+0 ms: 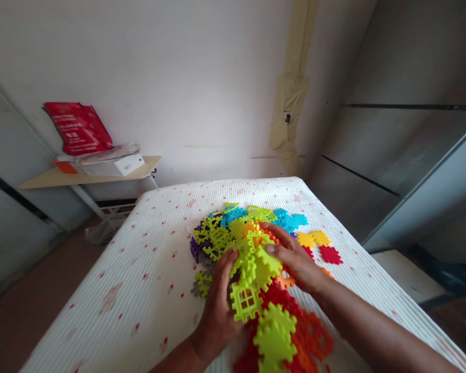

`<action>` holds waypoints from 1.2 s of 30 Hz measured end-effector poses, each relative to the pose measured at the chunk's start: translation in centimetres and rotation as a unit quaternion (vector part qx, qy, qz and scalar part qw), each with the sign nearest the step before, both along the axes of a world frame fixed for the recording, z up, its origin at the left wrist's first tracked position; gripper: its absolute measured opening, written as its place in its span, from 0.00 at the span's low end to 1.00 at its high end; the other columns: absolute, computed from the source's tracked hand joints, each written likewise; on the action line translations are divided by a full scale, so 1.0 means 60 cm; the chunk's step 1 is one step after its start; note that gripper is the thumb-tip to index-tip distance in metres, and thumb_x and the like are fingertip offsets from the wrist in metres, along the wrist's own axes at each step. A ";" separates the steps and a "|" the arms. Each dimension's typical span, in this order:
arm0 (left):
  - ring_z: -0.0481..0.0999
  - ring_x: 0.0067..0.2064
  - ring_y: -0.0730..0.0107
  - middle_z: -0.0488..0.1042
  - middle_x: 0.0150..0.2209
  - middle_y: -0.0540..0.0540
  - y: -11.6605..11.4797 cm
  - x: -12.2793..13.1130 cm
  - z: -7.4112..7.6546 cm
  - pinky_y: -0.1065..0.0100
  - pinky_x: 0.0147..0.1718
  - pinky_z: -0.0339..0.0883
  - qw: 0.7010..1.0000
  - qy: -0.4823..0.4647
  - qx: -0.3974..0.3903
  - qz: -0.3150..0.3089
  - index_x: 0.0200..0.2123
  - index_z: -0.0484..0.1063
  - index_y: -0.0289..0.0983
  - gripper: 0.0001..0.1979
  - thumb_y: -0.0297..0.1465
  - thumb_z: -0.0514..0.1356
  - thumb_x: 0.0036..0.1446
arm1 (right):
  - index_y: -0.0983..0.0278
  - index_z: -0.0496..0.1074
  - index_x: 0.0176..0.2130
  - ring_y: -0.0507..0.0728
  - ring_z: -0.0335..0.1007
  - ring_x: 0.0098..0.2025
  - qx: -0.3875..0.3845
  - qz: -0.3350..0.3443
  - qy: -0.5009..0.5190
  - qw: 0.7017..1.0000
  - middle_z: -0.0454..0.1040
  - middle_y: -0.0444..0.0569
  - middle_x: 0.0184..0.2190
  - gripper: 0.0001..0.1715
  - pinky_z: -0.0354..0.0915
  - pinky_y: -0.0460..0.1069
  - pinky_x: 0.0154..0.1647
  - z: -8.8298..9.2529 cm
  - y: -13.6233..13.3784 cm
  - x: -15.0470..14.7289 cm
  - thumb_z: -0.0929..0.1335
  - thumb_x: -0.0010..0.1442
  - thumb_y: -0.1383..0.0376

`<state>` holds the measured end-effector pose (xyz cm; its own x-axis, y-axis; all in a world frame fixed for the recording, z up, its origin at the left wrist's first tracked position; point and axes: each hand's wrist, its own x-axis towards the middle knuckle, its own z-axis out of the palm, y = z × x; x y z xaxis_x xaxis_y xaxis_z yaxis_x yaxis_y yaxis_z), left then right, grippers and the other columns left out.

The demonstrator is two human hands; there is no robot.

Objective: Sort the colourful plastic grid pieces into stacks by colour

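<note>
Both hands hold a built-up cluster of yellow-green interlocking tiles (268, 268) above the pile. My left hand (219, 295) is closed on its left side, thumb along the edge near a tile with a window grid (246, 301). My right hand (291, 256) grips the right side, thumb on top and fingers behind, partly hidden. Beneath and toward me lie red tiles (281, 299), orange tiles (314, 336) and a stack of yellow-green tiles (275, 336). Beyond the hands are blue tiles (295, 221), green letter-shaped tiles (216, 235) and purple tiles (194, 249).
The tiles lie on a white cover with red spots (140, 280). Right of the pile are loose yellow tiles (320, 238) and a red tile (331, 255). At the far left, a small wooden table (151, 163) carries a white box (128, 165) and a red bag (75, 127).
</note>
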<state>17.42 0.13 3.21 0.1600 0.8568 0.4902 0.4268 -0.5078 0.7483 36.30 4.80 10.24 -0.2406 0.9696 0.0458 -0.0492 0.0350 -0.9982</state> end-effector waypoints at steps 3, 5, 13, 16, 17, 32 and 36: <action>0.51 0.63 0.53 0.50 0.62 0.38 0.009 -0.004 0.012 0.49 0.59 0.49 0.999 -0.040 -0.026 0.008 0.62 0.43 0.44 0.40 0.34 0.61 0.50 | 0.53 0.64 0.51 0.61 0.62 0.54 0.012 0.005 0.013 1.000 0.64 0.46 0.55 0.25 0.60 0.60 0.53 0.018 0.010 -0.018 0.68 0.54 0.55; 0.50 0.63 0.54 0.48 0.63 0.39 0.014 -0.007 0.019 0.49 0.60 0.48 0.997 -0.064 -0.047 0.013 0.62 0.43 0.45 0.40 0.35 0.61 0.49 | 0.54 0.63 0.51 0.61 0.66 0.49 0.012 0.012 0.025 1.000 0.67 0.47 0.52 0.25 0.64 0.58 0.49 0.029 0.016 -0.030 0.68 0.53 0.56; 0.52 0.62 0.53 0.49 0.62 0.39 0.018 -0.011 0.035 0.52 0.58 0.52 0.992 -0.111 -0.052 0.001 0.58 0.51 0.43 0.39 0.40 0.65 0.44 | 0.58 0.64 0.49 0.57 0.65 0.48 0.083 0.024 0.028 0.996 0.68 0.47 0.49 0.25 0.63 0.55 0.50 0.041 0.039 -0.067 0.70 0.52 0.61; 0.53 0.61 0.51 0.49 0.62 0.38 0.014 -0.020 0.035 0.52 0.56 0.54 0.996 -0.085 -0.037 0.016 0.56 0.52 0.43 0.38 0.43 0.64 0.44 | 0.58 0.65 0.49 0.57 0.65 0.47 0.098 0.025 -0.006 0.995 0.68 0.48 0.49 0.24 0.63 0.56 0.49 0.042 0.041 -0.070 0.69 0.53 0.60; 0.54 0.61 0.51 0.50 0.62 0.38 0.013 -0.024 0.035 0.52 0.55 0.54 0.996 -0.078 -0.031 0.020 0.56 0.53 0.42 0.38 0.45 0.64 0.43 | 0.58 0.65 0.49 0.57 0.66 0.47 0.102 0.026 -0.012 0.994 0.69 0.48 0.49 0.23 0.64 0.56 0.48 0.042 0.042 -0.070 0.69 0.53 0.60; 0.64 0.54 0.57 0.66 0.50 0.42 0.014 -0.073 0.028 0.54 0.53 0.57 0.993 -0.045 -0.058 0.097 0.49 0.61 0.40 0.23 0.43 0.57 0.51 | 0.61 0.73 0.41 0.53 0.68 0.38 0.247 0.109 -0.173 0.947 0.71 0.47 0.37 0.15 0.65 0.50 0.40 0.049 0.017 -0.056 0.68 0.54 0.56; 0.64 0.54 0.58 0.66 0.50 0.43 0.051 -0.105 0.027 0.53 0.53 0.56 0.983 -0.033 -0.051 0.173 0.49 0.62 0.40 0.22 0.43 0.56 0.52 | 0.62 0.70 0.45 0.50 0.66 0.28 0.173 0.119 -0.200 0.957 0.72 0.46 0.35 0.20 0.64 0.46 0.28 0.041 0.023 -0.031 0.66 0.57 0.54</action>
<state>11.15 3.17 4.85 -0.1786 0.9000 0.3976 0.5090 -0.2613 0.8201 34.45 6.15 12.68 -0.5183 0.8282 0.2131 0.2863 0.4028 -0.8693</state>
